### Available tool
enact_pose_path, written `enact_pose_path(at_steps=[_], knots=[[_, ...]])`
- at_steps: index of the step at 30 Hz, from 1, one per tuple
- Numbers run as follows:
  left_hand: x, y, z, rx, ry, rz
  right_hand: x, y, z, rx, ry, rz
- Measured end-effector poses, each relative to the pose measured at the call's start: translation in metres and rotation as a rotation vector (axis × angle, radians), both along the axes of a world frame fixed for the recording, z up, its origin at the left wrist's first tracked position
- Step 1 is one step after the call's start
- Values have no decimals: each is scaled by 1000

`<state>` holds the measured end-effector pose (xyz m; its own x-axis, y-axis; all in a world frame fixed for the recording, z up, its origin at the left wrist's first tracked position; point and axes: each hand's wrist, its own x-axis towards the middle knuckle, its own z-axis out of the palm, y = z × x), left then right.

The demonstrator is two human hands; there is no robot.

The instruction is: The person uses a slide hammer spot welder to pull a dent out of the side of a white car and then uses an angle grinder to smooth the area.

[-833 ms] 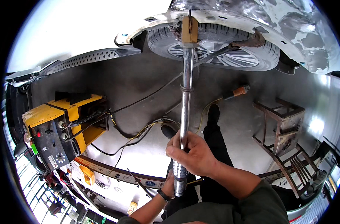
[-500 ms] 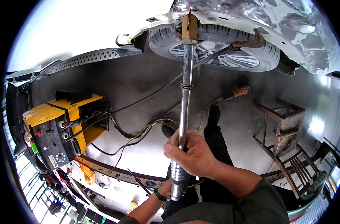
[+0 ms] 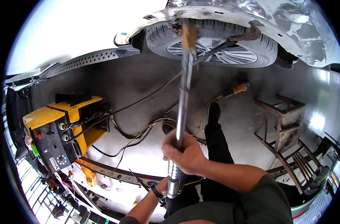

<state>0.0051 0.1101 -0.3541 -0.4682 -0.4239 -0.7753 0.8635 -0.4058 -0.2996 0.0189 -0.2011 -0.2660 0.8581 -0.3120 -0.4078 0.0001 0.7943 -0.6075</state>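
Observation:
A long chrome slide-hammer dent puller (image 3: 183, 100) points away from me toward the car's wheel arch. Its brass-coloured head (image 3: 189, 36) is smeared by motion and appears in front of the tyre. My right hand (image 3: 185, 151) is wrapped round the shaft, just above the ridged grip. Lower down, my left hand (image 3: 163, 186) closes on the handle end, its fingers partly hidden behind it. The car's fender (image 3: 289, 30) has patches of bare metal. Beneath it is the wheel (image 3: 229, 52), with a rusty clamp-like piece (image 3: 248, 34) and a dark cable in front.
At left stands a yellow and black machine (image 3: 61, 130) with cables running across the floor. An orange angle grinder (image 3: 238, 90) lies beyond my foot. A rusty metal stool (image 3: 285, 123) is at right. Behind the machine, a pale bumper-like panel (image 3: 117, 188) holds an orange lamp (image 3: 89, 176).
The puller's head has come back from the fender edge, where its tip glowed at the metal, and now blurs lower. Both hands keep their grip.

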Motion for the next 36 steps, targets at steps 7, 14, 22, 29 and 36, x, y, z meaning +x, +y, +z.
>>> enact_pose_path(at_steps=[7,14,22,29,36], knots=[[-23,-2,30,132,-204,-157,-32,21,-40,106,267,42],[-6,-45,34,19,-284,59,-5,-27,19,-150,154,142],[2,-54,58,-58,-48,97,3,-37,29,-55,107,157],[2,-20,90,-2,7,115,46,-94,48,-40,72,182],[-13,0,75,80,-32,5,-11,-4,30,31,51,96]])
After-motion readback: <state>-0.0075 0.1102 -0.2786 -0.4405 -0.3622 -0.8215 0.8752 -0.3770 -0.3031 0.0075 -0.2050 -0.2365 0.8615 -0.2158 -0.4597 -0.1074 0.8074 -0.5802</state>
